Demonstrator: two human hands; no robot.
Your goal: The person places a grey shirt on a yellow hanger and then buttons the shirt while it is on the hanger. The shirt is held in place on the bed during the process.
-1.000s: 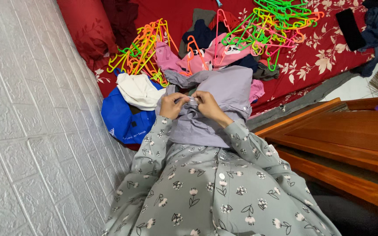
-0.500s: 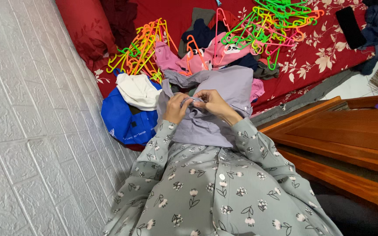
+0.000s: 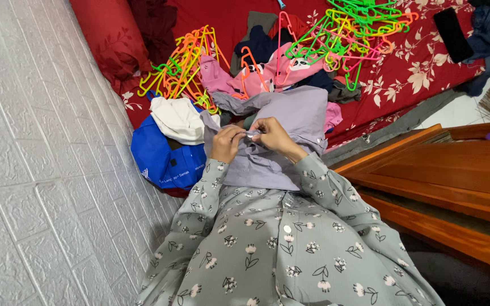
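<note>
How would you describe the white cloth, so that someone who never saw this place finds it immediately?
Start at the red floral bedsheet and go to its end nearest the white brick wall, where a blue bag sits. The white cloth lies bunched on top of that bag, just beside the left hand. It is the only plain white fabric there, between neon hangers and the lilac shirt.

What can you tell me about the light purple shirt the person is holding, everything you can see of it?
The light purple shirt looks like thin woven cloth, pale lilac, crumpled and bunched, not laid flat. A small pale button shows near its right edge. It drapes from the person's lap up onto the red floral bedspread, partly covering pink clothes. Both hands pinch it near its middle: the left hand and the right hand meet at a fold, fingertips close together. A white garment on a blue bag lies just beside it.
</note>
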